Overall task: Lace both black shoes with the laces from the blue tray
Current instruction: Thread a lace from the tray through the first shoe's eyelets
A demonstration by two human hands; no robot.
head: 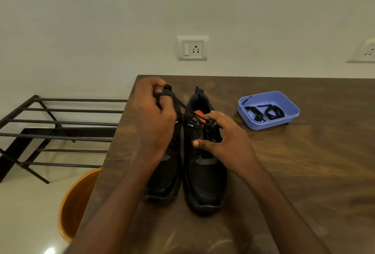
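From the head view, two black shoes [183, 162] stand side by side on the worktop [304, 172], toes toward the person, so both eyelet rows face up within reach. The left hand [154, 116] pinches a lace [182, 108] with curled fingers and draws it taut toward 11 o'clock, probably to pull slack through. The right hand [225, 138] grips the right shoe's eyelet area, thumb pressed at its inner edge, likely bracing it. The tray [284, 124], at 2 o'clock, well apart, holds bundled laces [263, 112].
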